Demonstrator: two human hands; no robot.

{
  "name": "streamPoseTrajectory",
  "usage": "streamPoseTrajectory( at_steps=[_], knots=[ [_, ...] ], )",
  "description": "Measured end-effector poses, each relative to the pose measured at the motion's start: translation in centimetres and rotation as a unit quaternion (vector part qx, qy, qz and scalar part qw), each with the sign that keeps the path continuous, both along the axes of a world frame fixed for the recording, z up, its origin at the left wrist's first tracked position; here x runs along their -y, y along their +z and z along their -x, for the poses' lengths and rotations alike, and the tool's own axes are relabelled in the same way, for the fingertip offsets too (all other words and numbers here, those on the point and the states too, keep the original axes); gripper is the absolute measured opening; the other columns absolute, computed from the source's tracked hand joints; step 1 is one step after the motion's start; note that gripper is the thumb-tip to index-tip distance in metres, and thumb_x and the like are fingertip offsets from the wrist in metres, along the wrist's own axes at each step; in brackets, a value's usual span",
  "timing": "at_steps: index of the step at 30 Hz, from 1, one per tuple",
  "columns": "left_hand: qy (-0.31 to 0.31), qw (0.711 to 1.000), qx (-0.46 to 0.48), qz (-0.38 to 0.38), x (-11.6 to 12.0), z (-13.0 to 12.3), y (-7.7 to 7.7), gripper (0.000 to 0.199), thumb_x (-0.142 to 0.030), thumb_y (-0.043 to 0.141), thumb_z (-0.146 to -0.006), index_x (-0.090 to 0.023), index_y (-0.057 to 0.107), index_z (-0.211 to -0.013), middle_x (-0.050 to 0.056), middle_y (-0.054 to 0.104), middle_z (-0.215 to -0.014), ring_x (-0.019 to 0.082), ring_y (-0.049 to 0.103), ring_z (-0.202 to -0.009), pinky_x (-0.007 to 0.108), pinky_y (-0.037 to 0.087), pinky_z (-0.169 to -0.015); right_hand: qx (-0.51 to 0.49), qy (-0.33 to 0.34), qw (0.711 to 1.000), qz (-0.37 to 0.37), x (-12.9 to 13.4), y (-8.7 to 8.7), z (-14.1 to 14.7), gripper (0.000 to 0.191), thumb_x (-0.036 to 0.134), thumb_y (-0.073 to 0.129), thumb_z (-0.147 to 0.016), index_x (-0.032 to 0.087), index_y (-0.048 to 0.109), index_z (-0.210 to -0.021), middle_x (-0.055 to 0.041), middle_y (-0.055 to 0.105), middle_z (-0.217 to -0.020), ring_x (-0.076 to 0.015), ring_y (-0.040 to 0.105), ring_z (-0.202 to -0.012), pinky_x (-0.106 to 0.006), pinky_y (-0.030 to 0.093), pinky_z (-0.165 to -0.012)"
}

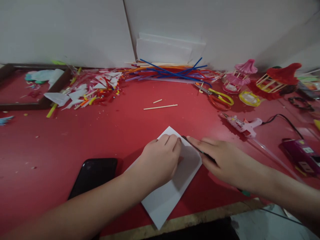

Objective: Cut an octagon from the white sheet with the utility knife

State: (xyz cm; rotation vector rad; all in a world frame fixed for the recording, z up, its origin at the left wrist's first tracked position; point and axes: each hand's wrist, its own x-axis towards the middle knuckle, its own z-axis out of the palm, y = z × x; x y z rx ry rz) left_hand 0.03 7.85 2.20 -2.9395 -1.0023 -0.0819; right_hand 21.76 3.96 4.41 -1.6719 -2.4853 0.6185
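Observation:
A white sheet of paper (pixel 162 203) lies at a slant near the table's front edge. My left hand (pixel 162 156) rests on its upper part, fingers curled in and closed; the fingertips are mostly hidden. Along the paper's upper right edge runs a dark, thin, straight tool (pixel 186 138) with a bit of green; its exact kind does not show. My right hand (pixel 220 160) is closed on that tool, index finger stretched along it and thumb beneath.
Two thin sticks (pixel 160 107) lie beyond the paper. A black phone (pixel 96 175) is at the left. Scissors (pixel 217 96), a pink glue gun (pixel 243 126) and small stick-built models (pixel 277 80) stand right. Coloured pipe cleaners (pixel 170 71), scraps (pixel 100 85) and a dark frame (pixel 25 106) line the back.

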Motion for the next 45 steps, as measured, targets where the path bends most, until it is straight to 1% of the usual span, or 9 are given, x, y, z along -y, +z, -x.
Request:
streamPoseTrajectory(
  at_steps=[5, 14, 19, 25, 28, 31, 37, 42, 45],
  knots=[
    [-0.001, 1.0, 0.002, -0.002, 0.01, -0.01, 0.01, 0.034, -0.03, 0.053, -0.093, -0.009, 0.058, -0.119, 0.012, 0.063, -0.109, 0.026, 0.058, -0.093, 0.037, 0.052, -0.065, -0.004, 0.003, 1.0, -0.018, -0.15, 0.02, 0.07, 0.059, 0.013, 0.045, -0.088, 0.024, 0.049, -0.146, -0.0082, 0.071, -0.104, -0.0206, 0.07, -0.083, -0.033, 0.055, -0.074],
    [0.0, 1.0, 0.006, -0.008, -0.06, 0.05, -0.18, 0.034, -0.032, 0.054, -0.094, -0.01, 0.058, -0.12, 0.012, 0.063, -0.108, 0.026, 0.058, -0.092, 0.035, 0.05, -0.065, 0.007, 0.015, 1.0, -0.025, -0.32, -0.05, -0.18, 0.06, 0.013, 0.046, -0.088, 0.026, 0.048, -0.146, -0.0078, 0.072, -0.104, -0.0209, 0.07, -0.083, -0.032, 0.055, -0.073],
    [0.002, 1.0, 0.007, -0.008, 0.11, 0.0, -0.16, 0.033, -0.032, 0.053, -0.094, -0.01, 0.059, -0.119, 0.013, 0.063, -0.109, 0.026, 0.058, -0.093, 0.035, 0.051, -0.065, 0.01, 0.008, 1.0, -0.017, -0.2, -0.09, -0.09, 0.059, 0.013, 0.045, -0.087, 0.023, 0.049, -0.146, -0.0092, 0.071, -0.105, -0.0213, 0.07, -0.082, -0.034, 0.055, -0.075],
    [-0.003, 1.0, 0.007, -0.004, 0.07, 0.11, -0.12, 0.031, -0.03, 0.053, -0.093, -0.01, 0.061, -0.116, 0.012, 0.063, -0.109, 0.026, 0.058, -0.092, 0.037, 0.052, -0.066, 0.001, 0.008, 1.0, -0.016, -0.22, 0.2, -0.11, 0.059, 0.013, 0.043, -0.088, 0.022, 0.048, -0.146, -0.0092, 0.07, -0.104, -0.0206, 0.069, -0.082, -0.035, 0.055, -0.075],
    [-0.004, 1.0, 0.009, -0.004, -0.06, 0.07, -0.14, 0.032, -0.03, 0.054, -0.093, -0.01, 0.06, -0.117, 0.012, 0.063, -0.11, 0.026, 0.058, -0.093, 0.036, 0.053, -0.068, 0.009, 0.009, 1.0, -0.008, -0.3, 0.18, -0.12, 0.059, 0.013, 0.042, -0.089, 0.021, 0.047, -0.147, -0.0099, 0.07, -0.106, -0.0206, 0.069, -0.082, -0.035, 0.055, -0.076],
    [-0.002, 1.0, 0.01, -0.004, -0.09, -0.02, -0.18, 0.034, -0.03, 0.055, -0.093, -0.009, 0.059, -0.119, 0.012, 0.063, -0.11, 0.026, 0.059, -0.093, 0.036, 0.052, -0.068, 0.014, 0.009, 1.0, -0.012, -0.35, 0.04, -0.13, 0.058, 0.013, 0.043, -0.089, 0.022, 0.048, -0.146, -0.0093, 0.07, -0.104, -0.0203, 0.069, -0.082, -0.034, 0.054, -0.076],
    [-0.002, 1.0, 0.011, -0.007, 0.01, -0.1, -0.31, 0.035, -0.03, 0.055, -0.093, -0.009, 0.058, -0.12, 0.011, 0.063, -0.11, 0.026, 0.058, -0.093, 0.036, 0.052, -0.067, 0.017, 0.018, 1.0, -0.003, -0.36, -0.08, -0.15, 0.055, 0.012, 0.044, -0.09, 0.019, 0.05, -0.144, -0.0096, 0.069, -0.103, -0.0208, 0.069, -0.088, -0.034, 0.053, -0.08],
    [0.0, 1.0, 0.014, -0.01, -0.04, -0.02, -0.3, 0.035, -0.032, 0.055, -0.093, -0.009, 0.059, -0.119, 0.011, 0.063, -0.109, 0.025, 0.059, -0.092, 0.036, 0.051, -0.065, 0.02, 0.019, 1.0, -0.011, -0.35, -0.07, -0.18, 0.055, 0.013, 0.044, -0.09, 0.019, 0.049, -0.145, -0.0104, 0.07, -0.105, -0.0203, 0.069, -0.084, -0.033, 0.054, -0.076],
    [-0.001, 1.0, 0.015, -0.012, -0.07, -0.01, -0.26, 0.034, -0.031, 0.056, -0.092, -0.009, 0.059, -0.118, 0.011, 0.063, -0.108, 0.025, 0.059, -0.091, 0.036, 0.051, -0.064, 0.025, 0.017, 1.0, -0.006, -0.39, 0.03, -0.1, 0.055, 0.013, 0.043, -0.09, 0.018, 0.049, -0.145, -0.0105, 0.07, -0.106, -0.0201, 0.069, -0.083, -0.033, 0.054, -0.075]
  ],
)
